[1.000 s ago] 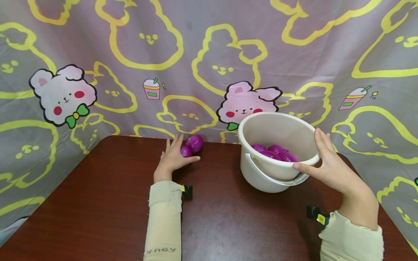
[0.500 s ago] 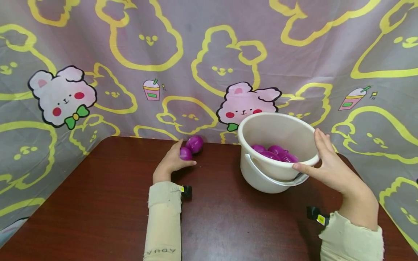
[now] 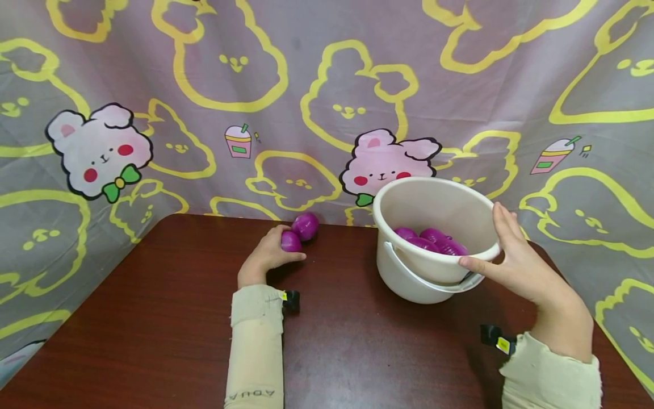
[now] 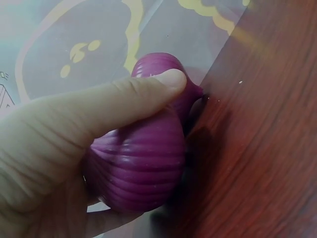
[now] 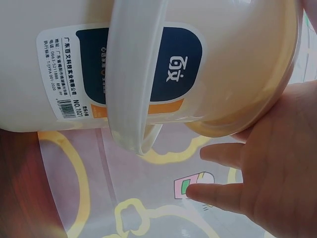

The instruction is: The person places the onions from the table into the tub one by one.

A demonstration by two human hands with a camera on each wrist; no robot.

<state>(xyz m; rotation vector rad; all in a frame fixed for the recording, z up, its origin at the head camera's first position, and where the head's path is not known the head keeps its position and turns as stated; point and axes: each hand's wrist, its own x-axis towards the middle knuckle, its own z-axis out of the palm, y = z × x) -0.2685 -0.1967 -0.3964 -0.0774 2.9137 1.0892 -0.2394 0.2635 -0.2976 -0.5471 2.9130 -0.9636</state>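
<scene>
My left hand (image 3: pixel 268 254) grips a purple onion (image 3: pixel 290 241) on the table's far side, its thumb lying over the ribbed skin in the left wrist view (image 4: pixel 143 168). Right behind sits a second purple onion (image 3: pixel 305 227), which the thumb partly covers in that wrist view. My right hand (image 3: pixel 528 270) holds the rim of a cream bucket (image 3: pixel 424 287), thumb at the front. Several purple onions (image 3: pixel 431 241) lie inside. In the right wrist view, two fingers extend beside the bucket, and its label (image 5: pixel 133 69) shows behind the handle (image 5: pixel 133 74).
A dark reddish-brown wooden table (image 3: pixel 347 341) carries everything. Behind it hangs a grey-pink curtain (image 3: pixel 286 68) with yellow cartoon outlines, close to the table's back edge. Small black cameras (image 3: pixel 291 301) are strapped at both wrists.
The left hand's fingers, spread over the nearer onion a second ago, have curled down round it. My right hand and the bucket stay where they were.
</scene>
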